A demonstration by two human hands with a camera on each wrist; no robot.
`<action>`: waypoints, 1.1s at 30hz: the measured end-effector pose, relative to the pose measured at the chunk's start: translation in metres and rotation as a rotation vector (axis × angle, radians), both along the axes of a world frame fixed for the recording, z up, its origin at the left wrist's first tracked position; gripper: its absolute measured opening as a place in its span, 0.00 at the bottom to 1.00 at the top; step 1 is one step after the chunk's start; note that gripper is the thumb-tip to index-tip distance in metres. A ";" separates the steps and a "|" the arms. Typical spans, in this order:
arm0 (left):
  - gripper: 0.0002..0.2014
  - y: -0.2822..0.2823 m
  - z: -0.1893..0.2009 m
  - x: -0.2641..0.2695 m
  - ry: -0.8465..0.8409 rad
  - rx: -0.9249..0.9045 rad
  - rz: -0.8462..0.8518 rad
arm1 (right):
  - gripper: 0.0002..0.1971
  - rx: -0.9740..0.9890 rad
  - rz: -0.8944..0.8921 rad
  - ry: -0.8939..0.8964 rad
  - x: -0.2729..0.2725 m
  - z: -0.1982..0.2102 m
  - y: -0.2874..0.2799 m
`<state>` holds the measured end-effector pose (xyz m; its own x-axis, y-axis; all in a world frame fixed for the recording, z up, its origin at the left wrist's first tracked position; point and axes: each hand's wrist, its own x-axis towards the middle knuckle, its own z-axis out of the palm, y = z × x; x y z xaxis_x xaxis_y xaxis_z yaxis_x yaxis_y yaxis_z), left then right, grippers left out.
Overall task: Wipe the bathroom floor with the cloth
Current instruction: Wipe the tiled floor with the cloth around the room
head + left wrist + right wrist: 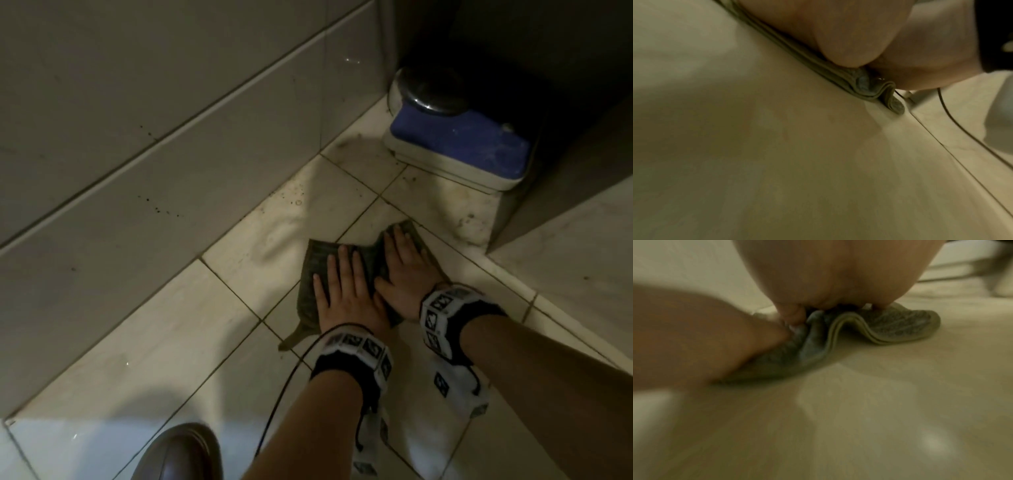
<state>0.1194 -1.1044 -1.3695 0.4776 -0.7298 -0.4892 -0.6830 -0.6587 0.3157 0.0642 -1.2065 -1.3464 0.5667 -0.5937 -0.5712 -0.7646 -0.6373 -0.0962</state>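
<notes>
A dark grey-green cloth point(317, 265) lies crumpled on the pale floor tiles point(239, 274). Both hands press flat on it, side by side, fingers straight and spread. My left hand point(346, 291) covers the near left part and my right hand point(407, 270) the far right part, its thumb touching the left hand. In the left wrist view the heel of the left hand point(849, 32) bears on the cloth's folded edge point(865, 88). In the right wrist view the right hand point(838, 272) pins a buckled fold of cloth point(890, 327), with the left hand point(705, 337) beside it.
Grey wall tiles point(137, 137) run along the left, with dirt specks point(294, 197) at their base. A blue-topped bathroom scale point(459, 144) sits ahead in the corner beside a dark cabinet point(565, 178). A brown shoe point(178, 455) and a black cable point(291, 373) are near me.
</notes>
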 end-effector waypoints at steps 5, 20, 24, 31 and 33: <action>0.34 0.001 0.000 -0.012 -0.001 0.032 0.000 | 0.42 0.024 0.026 0.022 -0.009 0.002 -0.003; 0.33 -0.033 -0.007 0.025 -0.116 -0.039 -0.073 | 0.39 -0.041 -0.008 -0.116 0.019 -0.012 -0.028; 0.36 0.001 -0.002 -0.015 -0.087 0.005 -0.057 | 0.41 0.026 -0.017 -0.058 -0.027 -0.008 -0.006; 0.37 0.014 -0.002 -0.004 -0.016 -0.024 0.110 | 0.41 0.041 -0.052 -0.042 -0.001 -0.013 -0.010; 0.37 0.019 -0.008 0.021 -0.070 -0.032 0.204 | 0.41 0.003 -0.033 -0.034 0.025 -0.016 -0.015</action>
<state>0.1400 -1.0857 -1.3780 0.6492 -0.6292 -0.4273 -0.5577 -0.7758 0.2951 0.0892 -1.2210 -1.3629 0.5657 -0.6108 -0.5540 -0.7818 -0.6110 -0.1247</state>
